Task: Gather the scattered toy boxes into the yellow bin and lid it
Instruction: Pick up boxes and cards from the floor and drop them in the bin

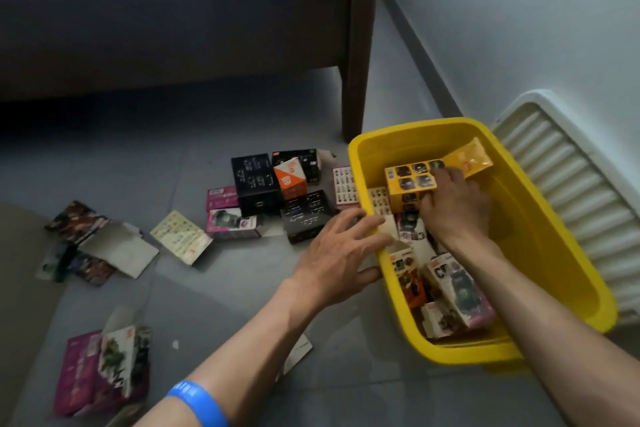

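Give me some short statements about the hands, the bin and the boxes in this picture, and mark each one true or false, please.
1. The right hand holds a yellow box inside the yellow bin. True.
2. The white lid is closed on the bin. False: it lies beside the bin, by the wall.
3. The left hand rests on the bin's rim with fingers spread. True.
4. All boxes are in the bin. False: many lie on the floor, such as the black box.
5. A blue wristband is on the left wrist. True.
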Tool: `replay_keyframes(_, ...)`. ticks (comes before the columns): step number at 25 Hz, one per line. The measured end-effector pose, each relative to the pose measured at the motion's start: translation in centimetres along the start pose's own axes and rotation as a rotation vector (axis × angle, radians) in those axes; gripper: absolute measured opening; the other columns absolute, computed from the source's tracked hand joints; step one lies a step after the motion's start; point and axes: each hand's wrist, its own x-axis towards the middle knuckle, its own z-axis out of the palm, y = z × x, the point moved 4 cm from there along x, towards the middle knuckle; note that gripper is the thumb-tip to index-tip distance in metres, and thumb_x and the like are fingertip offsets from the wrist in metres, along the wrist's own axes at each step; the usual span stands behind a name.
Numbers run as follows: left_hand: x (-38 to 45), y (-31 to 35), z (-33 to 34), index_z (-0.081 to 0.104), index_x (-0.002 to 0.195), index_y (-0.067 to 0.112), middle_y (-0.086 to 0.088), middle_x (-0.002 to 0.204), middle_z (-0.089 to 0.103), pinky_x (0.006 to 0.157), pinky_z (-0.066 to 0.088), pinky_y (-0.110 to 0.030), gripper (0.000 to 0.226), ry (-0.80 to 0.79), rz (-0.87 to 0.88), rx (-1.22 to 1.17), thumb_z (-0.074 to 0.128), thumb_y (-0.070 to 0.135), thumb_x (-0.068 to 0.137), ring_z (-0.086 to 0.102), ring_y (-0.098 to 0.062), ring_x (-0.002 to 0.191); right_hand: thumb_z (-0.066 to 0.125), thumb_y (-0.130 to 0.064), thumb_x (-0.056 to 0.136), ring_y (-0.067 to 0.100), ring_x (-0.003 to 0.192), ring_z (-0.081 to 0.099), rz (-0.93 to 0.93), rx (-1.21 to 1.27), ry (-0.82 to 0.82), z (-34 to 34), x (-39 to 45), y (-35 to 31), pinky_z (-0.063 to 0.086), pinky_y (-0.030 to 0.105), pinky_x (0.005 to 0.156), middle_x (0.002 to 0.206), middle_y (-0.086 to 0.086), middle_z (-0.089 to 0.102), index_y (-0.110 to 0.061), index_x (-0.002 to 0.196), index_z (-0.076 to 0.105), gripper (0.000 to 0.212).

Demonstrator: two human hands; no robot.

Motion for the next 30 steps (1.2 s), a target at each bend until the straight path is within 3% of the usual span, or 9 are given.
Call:
replay_keyframes(3, -3.7, -1.9, 1.1, 0.024, 0.154, 0.034, 0.000, 0.164, 0.016, 0.108, 0.036, -0.040, 0.077, -0.067, -0.292, -0.127, 0.064, 0.027, 0.089, 0.025, -0.026, 0.144, 0.056, -0.022, 0.085, 0.038, 0.102, 0.057, -0.277, 0.222, 0.182, -2.1, -3.3, -7.6, 0.047, 0.047, 0.087, 0.118, 0.015, 0.065, -0.010, 0.113, 0.065, 0.032)
replay_keyframes(6, -12.1, -5.9, 2.0, 0.030, 0.153, 0.028, -0.004, 0.162, 0.023, 0.114, 0.025, -0.034, 0.069, -0.185, -0.670, -0.119, 0.058, 0.022, 0.090, 0.025, -0.024, 0.145, 0.057, -0.020, 0.082, 0.033, 0.099, 0.058, -0.564, 0.346, 0.124, -0.7, -9.2, -14.9, 0.050, 0.043, 0.082, 0.113, 0.012, 0.068, -0.010, 0.104, 0.070, 0.028)
replay_keyframes(9, -21.6, -9.6, 1.2, 0.041, 0.147, 0.022, -0.008, 0.153, 0.040, 0.111, 0.032, -0.038, 0.063, -0.198, -0.998, -0.061, 0.059, 0.025, 0.087, 0.037, -0.029, 0.136, 0.060, -0.028, 0.084, 0.029, 0.105, 0.059, -0.829, 0.378, -0.261, 5.1, -15.1, -20.1, 0.048, 0.039, 0.086, 0.120, 0.008, 0.068, -0.016, 0.117, 0.066, 0.036)
replay_keyframes(12, -29.8, -10.7, 0.2, 0.046, 0.142, 0.019, -0.008, 0.146, 0.048, 0.108, 0.036, -0.041, 0.062, -0.113, -1.266, -0.062, 0.060, 0.024, 0.082, 0.043, -0.031, 0.131, 0.066, -0.045, 0.081, 0.029, 0.137, 0.039, -1.059, 0.051, -0.827, 11.9, -20.5, -21.8, 0.038, 0.040, 0.106, 0.157, 0.002, 0.036, -0.032, 0.152, 0.032, 0.079)
replay_keyframes(14, -32.9, -10.7, 0.5, 0.045, 0.143, 0.021, -0.005, 0.150, 0.044, 0.110, 0.031, -0.041, 0.063, -0.131, -1.295, -0.086, 0.060, 0.024, 0.082, 0.039, -0.029, 0.134, 0.067, -0.045, 0.080, 0.028, 0.132, 0.042, -1.136, -0.106, -0.794, 13.8, -22.2, -21.2, 0.037, 0.037, 0.102, 0.155, 0.001, 0.033, -0.037, 0.154, 0.019, 0.088)
replay_keyframes(19, -35.3, -12.8, 0.6, 0.013, 0.156, 0.028, -0.008, 0.163, 0.008, 0.115, 0.018, -0.056, 0.094, -0.137, -1.495, -0.114, 0.067, 0.028, 0.079, 0.012, -0.035, 0.147, 0.067, -0.053, 0.076, 0.023, 0.111, 0.054, -0.829, 0.283, -0.606, 9.8, -18.5, -21.4, 0.045, 0.034, 0.087, 0.130, 0.000, 0.051, -0.031, 0.140, 0.037, 0.074)
replay_keyframes(24, -35.1, -15.8, 0.5, 0.050, 0.131, 0.015, -0.018, 0.128, 0.056, 0.091, 0.044, -0.047, 0.056, -0.018, -1.370, 0.117, 0.068, 0.041, 0.085, 0.053, -0.037, 0.112, 0.072, -0.055, 0.071, 0.004, 0.101, 0.055, -0.453, 0.840, -0.341, 0.2, -14.0, -17.5, 0.047, 0.019, 0.085, 0.118, -0.008, 0.056, -0.034, 0.127, 0.046, 0.065)
replay_keyframes(27, -30.3, -15.4, 0.9, 0.056, 0.097, 0.028, 0.003, 0.084, 0.066, 0.063, 0.048, -0.036, 0.034, 0.114, -1.164, -0.110, 0.071, 0.049, 0.076, 0.063, -0.026, 0.074, 0.076, -0.047, 0.075, 0.011, 0.108, 0.060, -0.201, 1.029, -0.149, -3.5, -12.1, -13.1, 0.054, 0.033, 0.090, 0.120, -0.004, 0.060, -0.033, 0.125, 0.049, 0.059)
replay_keyframes(30, -23.0, -13.5, -1.3, 0.054, 0.104, 0.046, 0.014, 0.078, 0.066, 0.058, 0.049, -0.029, 0.045, 0.457, -1.163, -0.419, 0.079, 0.037, 0.067, 0.063, -0.015, 0.068, 0.073, -0.052, 0.076, 0.017, 0.108, 0.064, 0.009, 1.087, 0.103, -6.0, -10.2, -7.1, 0.058, 0.043, 0.084, 0.119, -0.004, 0.063, -0.038, 0.120, 0.050, 0.052)
